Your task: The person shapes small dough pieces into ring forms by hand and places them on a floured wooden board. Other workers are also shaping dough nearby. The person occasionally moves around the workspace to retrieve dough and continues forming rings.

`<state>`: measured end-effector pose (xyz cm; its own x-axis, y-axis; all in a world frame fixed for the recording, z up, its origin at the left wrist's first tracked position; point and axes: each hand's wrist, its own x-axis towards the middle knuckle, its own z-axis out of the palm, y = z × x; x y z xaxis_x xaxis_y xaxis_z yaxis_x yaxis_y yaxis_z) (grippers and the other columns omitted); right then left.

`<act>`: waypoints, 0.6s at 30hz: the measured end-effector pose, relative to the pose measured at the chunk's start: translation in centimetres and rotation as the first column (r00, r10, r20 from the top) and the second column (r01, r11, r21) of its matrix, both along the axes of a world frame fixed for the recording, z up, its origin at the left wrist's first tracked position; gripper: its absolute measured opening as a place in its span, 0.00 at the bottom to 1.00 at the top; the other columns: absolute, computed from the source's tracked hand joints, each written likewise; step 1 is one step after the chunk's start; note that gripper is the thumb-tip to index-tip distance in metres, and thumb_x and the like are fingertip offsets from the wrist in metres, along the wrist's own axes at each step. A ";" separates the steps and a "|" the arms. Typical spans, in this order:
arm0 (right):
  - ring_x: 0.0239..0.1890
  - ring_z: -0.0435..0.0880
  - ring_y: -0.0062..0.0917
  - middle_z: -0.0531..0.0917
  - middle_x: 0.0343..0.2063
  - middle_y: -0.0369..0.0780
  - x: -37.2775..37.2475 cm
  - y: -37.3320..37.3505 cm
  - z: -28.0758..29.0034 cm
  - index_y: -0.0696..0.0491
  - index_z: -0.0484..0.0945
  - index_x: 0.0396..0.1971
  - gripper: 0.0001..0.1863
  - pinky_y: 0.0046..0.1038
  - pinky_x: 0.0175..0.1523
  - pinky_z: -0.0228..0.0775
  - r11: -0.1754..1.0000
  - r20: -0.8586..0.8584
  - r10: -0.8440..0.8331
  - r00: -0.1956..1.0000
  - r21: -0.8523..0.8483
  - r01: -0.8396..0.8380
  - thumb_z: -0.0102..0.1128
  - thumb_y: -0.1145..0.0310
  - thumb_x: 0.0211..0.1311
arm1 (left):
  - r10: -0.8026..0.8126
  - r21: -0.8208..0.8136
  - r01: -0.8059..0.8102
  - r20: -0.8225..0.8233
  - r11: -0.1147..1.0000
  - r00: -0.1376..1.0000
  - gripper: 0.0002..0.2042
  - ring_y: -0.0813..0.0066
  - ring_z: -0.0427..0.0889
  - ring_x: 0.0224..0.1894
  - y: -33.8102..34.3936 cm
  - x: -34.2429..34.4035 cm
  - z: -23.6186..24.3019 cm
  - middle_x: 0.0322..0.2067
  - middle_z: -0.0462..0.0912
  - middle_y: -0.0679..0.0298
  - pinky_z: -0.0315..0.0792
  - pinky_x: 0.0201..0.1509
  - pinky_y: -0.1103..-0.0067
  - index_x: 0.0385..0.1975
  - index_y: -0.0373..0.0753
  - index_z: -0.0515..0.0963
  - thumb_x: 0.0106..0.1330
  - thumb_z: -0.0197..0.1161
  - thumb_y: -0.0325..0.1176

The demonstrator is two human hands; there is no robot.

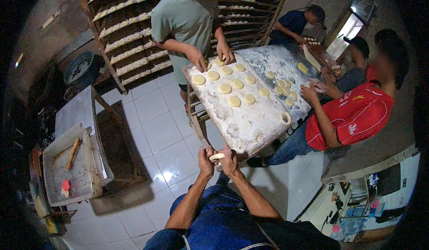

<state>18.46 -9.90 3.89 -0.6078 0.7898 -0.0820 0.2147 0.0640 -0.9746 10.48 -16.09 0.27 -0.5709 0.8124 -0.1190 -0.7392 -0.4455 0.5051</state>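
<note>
The pale dough ring (217, 156) is held just off the near left corner of the table (246, 125), the fingers of the left hand (206, 162) and right hand (229, 162) closed on opposite sides, probably so neither side sags. A second ring (286, 118) lies by the near right corner. Dough discs (225, 88) sit apart over the far half (likely to avoid sticking), where a co-worker's hand (195, 58) reaches in at the far left corner.
</note>
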 end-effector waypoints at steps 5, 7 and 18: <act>0.29 0.75 0.36 0.77 0.27 0.45 1.2 1.7 1.7 0.60 0.74 0.35 0.26 0.35 0.37 0.67 0.941 0.265 0.268 0.926 0.136 -0.311 0.35 0.51 0.67 | -0.204 -0.395 -0.347 -0.856 0.851 0.474 0.24 0.77 0.61 0.14 0.8 -0.4 3.0 0.14 0.64 0.68 0.53 0.16 0.78 0.19 0.46 0.60 0.70 0.31 0.55; 0.35 0.79 0.42 0.80 0.32 0.49 0.5 0.9 4.2 0.60 0.74 0.38 0.22 0.40 0.40 0.68 0.961 0.081 0.271 0.959 0.035 -0.275 0.38 0.56 0.68 | -0.063 -0.325 -0.132 -0.525 0.936 0.849 0.25 0.75 0.67 0.14 0.9 -0.3 -0.8 0.14 0.67 0.67 0.58 0.17 0.76 0.20 0.43 0.62 0.71 0.31 0.55; 0.32 0.78 0.36 0.78 0.28 0.48 2.4 5.4 1.2 0.59 0.75 0.31 0.24 0.40 0.37 0.68 0.985 -0.152 0.167 0.974 0.069 -0.158 0.36 0.53 0.67 | -0.024 -0.346 -0.133 -0.413 0.929 0.910 0.25 0.78 0.64 0.19 5.8 1.3 3.4 0.17 0.67 0.70 0.61 0.22 0.77 0.20 0.42 0.65 0.72 0.32 0.55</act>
<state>20.85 -4.48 5.12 -0.7299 0.6804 0.0660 0.0419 0.1408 -0.9892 11.76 -10.30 3.67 -0.6740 0.7242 -0.1458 -0.4160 -0.2089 0.8851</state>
